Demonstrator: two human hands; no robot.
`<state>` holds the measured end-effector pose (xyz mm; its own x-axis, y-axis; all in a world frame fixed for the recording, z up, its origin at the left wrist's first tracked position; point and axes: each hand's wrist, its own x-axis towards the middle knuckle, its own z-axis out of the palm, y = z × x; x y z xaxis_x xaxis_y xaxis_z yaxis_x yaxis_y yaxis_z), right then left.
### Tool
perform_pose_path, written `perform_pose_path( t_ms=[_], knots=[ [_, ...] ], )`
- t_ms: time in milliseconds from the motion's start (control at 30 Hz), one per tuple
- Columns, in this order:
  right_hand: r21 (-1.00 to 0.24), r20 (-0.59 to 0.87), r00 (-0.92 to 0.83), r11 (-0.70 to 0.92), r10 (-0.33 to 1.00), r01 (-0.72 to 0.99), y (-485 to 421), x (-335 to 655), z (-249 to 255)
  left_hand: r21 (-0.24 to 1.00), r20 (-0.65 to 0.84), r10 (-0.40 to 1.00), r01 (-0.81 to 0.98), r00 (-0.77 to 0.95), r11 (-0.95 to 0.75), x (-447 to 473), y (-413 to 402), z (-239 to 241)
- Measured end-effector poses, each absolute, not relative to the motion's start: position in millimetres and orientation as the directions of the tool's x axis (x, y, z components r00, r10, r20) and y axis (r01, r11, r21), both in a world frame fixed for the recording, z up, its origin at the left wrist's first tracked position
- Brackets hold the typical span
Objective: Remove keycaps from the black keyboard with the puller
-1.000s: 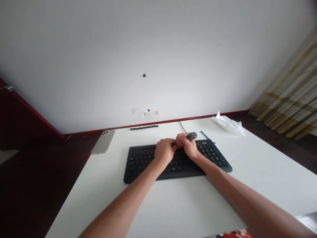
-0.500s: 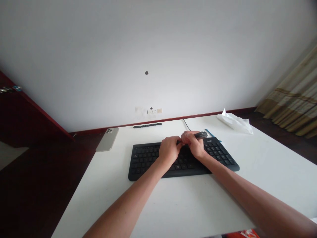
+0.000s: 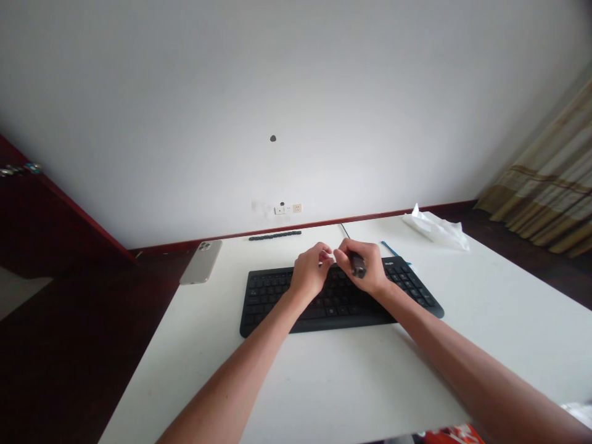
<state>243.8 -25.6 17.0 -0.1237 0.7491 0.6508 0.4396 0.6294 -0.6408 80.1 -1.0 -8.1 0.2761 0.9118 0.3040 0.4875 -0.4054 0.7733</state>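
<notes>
A black keyboard (image 3: pixel 277 296) lies across the middle of the white table (image 3: pixel 324 382). Both my hands hover over its upper middle rows. My right hand (image 3: pixel 365 268) is closed around a small dark tool (image 3: pixel 357 265) that now points down toward the keys. My left hand (image 3: pixel 309 274) is pinched, its fingertips close to the right hand's; what it pinches is too small to make out. A row of several loose black keycaps (image 3: pixel 275 235) lies at the table's far edge.
A pale phone (image 3: pixel 201 262) lies face down at the table's far left corner. A crumpled white plastic bag (image 3: pixel 437 227) and a blue strip (image 3: pixel 391 248) sit at the far right. The keyboard's cable (image 3: pixel 345 230) runs to the back. Curtains hang at right.
My right hand has turned the dark tool from lying level, pointing right, to pointing downward. Both hands have lifted slightly and the left fingertips have drawn a little away.
</notes>
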Motion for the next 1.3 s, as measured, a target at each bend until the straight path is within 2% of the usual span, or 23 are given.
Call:
perform_pose_path(
  t_ms=[100,267,500,833,900,1000,1100,1167,1300],
  knots=[
    [-0.594,0.609,-0.229,0.628,0.759,0.503,-18,245,17,0.903,0.242,0.948,0.311,0.205,-0.298,52,3,-8],
    [-0.598,0.540,-0.413,0.680,0.733,0.425,-18,228,6,0.973,0.167,0.912,0.087,0.375,-0.214,6,7,-11],
    [-0.576,0.572,-0.419,0.709,0.705,0.407,-20,215,1,0.965,0.190,0.889,0.086,0.418,-0.246,-4,12,-12],
    [-0.550,0.493,-0.484,0.690,0.723,0.470,-19,216,5,0.969,0.181,0.850,0.058,0.494,-0.240,-10,18,-10],
    [-0.525,0.481,-0.462,0.667,0.745,0.529,-13,223,4,0.961,0.220,0.880,0.060,0.421,-0.269,-21,25,-10],
    [-0.485,0.483,-0.368,0.593,0.794,0.643,8,240,1,0.948,0.290,0.944,0.091,0.158,-0.307,-48,40,-14],
    [-0.473,0.405,-0.222,0.411,0.887,0.780,37,258,-1,0.955,0.279,0.958,0.122,-0.063,-0.270,-71,53,-22],
    [-0.499,0.276,-0.162,0.285,0.947,0.818,60,264,-1,0.957,0.275,0.955,0.131,-0.114,-0.260,-78,58,-28],
    [-0.515,0.166,-0.252,0.302,0.953,0.803,100,257,-1,0.941,0.287,0.955,0.209,-0.074,-0.266,-79,62,-35]
  ],
)
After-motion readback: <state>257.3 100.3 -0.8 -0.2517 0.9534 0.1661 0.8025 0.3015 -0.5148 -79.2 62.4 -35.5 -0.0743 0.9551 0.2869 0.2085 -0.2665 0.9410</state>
